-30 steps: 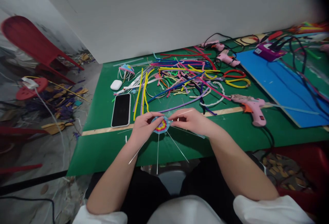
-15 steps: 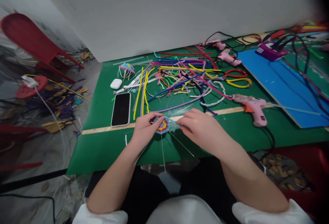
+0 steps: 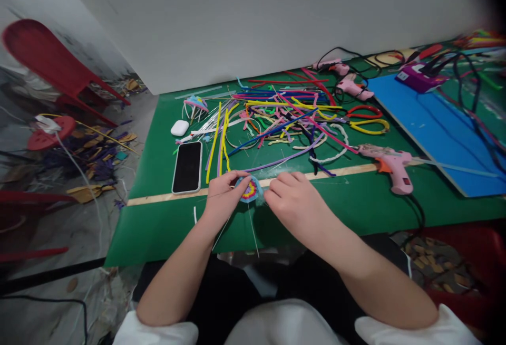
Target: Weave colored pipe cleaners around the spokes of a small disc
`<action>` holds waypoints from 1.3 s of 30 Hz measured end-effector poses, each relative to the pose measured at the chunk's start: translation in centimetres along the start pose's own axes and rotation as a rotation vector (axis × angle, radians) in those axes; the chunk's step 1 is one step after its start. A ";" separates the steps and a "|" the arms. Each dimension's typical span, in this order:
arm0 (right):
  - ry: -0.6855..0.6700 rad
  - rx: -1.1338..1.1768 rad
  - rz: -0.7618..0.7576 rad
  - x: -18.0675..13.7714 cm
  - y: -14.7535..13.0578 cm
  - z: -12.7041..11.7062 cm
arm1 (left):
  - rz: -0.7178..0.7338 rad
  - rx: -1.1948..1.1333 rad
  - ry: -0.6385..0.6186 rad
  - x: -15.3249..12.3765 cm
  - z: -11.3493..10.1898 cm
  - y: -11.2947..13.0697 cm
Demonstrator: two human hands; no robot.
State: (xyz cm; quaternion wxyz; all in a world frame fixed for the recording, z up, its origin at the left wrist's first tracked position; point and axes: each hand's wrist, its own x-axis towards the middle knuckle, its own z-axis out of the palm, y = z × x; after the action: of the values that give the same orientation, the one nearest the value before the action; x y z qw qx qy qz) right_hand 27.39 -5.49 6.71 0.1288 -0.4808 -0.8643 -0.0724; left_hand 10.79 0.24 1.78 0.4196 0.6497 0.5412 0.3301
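Note:
Between the thumb and fingers of my left hand [image 3: 227,189] is a small round woven disc [image 3: 249,191], with a yellow centre, a red-pink ring and a light-blue rim. Thin wires stick out from the disc, several of them pointing down towards the table's front edge. Just right of it, my right hand [image 3: 290,192] is closed with its fingertips at the disc's edge. A light-blue pipe cleaner [image 3: 261,194] runs from the rim into those fingers, its far part hidden by the hand.
A phone [image 3: 187,168] and a white earphone case [image 3: 179,128] lie left. Beyond my hands are piled pipe cleaners [image 3: 272,118], a small woven umbrella shape [image 3: 195,104] and scissors [image 3: 369,126]. A pink glue gun [image 3: 397,170] and blue board [image 3: 443,134] lie right.
My right hand has turned and drawn in closer to the disc, its fingers curling more. The disc has tilted slightly, and the wire that pointed down to the right no longer shows.

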 end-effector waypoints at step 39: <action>-0.094 0.889 0.308 0.6 4.8 1.7 | 0.042 -0.349 -0.152 -1.0 -1.6 1.4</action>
State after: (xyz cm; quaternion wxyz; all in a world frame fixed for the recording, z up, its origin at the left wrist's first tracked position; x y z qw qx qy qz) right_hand 30.90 -2.02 5.31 0.2921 -0.5042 -0.7351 0.3466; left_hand 9.78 -0.55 3.81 0.5586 0.6011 0.4290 0.3776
